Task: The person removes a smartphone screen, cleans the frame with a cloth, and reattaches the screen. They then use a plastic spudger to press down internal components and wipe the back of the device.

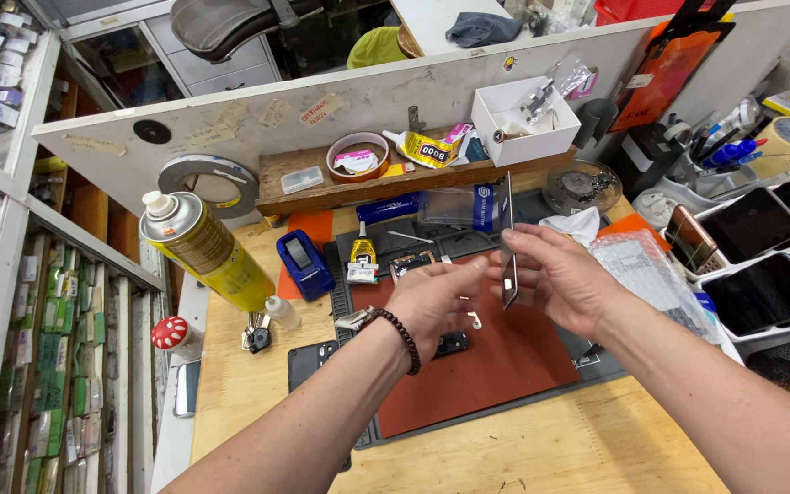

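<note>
At the centre of the frame both hands hold a thin, flat dark phone panel (508, 247) edge-on above the red rubber work mat (505, 366). The right hand (564, 279) closes around its far edge; the left hand (436, 302), with a dark bead bracelet (404, 338) at the wrist, pinches the near edge with its fingertips. This looks like an inspection step. Any next move calls for a steady two-handed grip, since the panel stands upright. A yellow spray can (203, 247) stands at the left.
</note>
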